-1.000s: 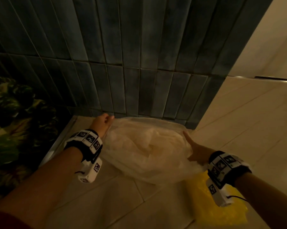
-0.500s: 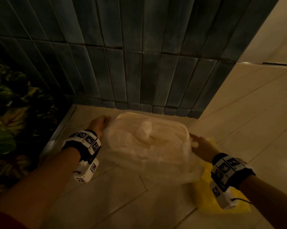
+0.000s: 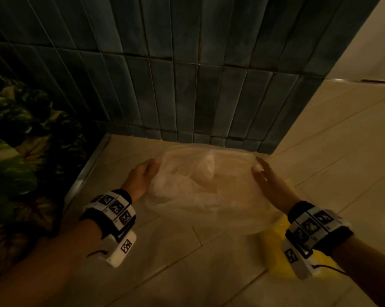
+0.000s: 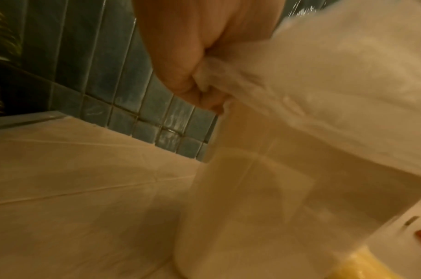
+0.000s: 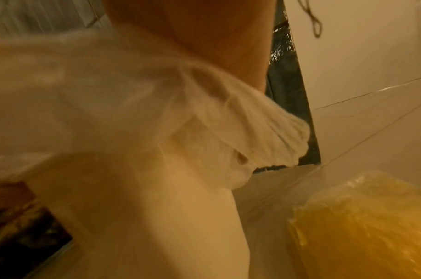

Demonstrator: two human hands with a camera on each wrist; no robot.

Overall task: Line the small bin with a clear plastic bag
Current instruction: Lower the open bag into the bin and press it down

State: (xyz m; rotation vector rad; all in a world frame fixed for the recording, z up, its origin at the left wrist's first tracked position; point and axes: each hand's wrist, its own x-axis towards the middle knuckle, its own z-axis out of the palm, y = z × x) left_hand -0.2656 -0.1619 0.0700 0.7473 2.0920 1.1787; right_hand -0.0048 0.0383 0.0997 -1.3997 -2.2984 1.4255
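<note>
A small beige bin [image 4: 252, 207] stands on the tiled floor by the wall, also seen as the bin [image 5: 157, 217] in the right wrist view. A clear plastic bag [image 3: 198, 185] is draped over its top, with crumpled plastic sagging into the opening. My left hand [image 3: 142, 176] is at the bag's left side; my left hand [image 4: 199, 79] has its fingers curled round a bunched edge of the bag [image 4: 323, 85]. My right hand [image 3: 266, 180] is at the right side and pinches the gathered bag [image 5: 228, 122] there; its fingertips are hidden by plastic.
A dark green tiled wall [image 3: 187, 74] rises right behind the bin. A leafy plant [image 3: 14, 162] fills the left, past a metal floor strip [image 3: 85, 171]. A yellow plastic pack [image 3: 275, 247] lies on the floor under my right wrist.
The bag was puffed up loosely between my hands; now it sits lower and spread across the bin's top. Both hands have moved down beside the bin's sides.
</note>
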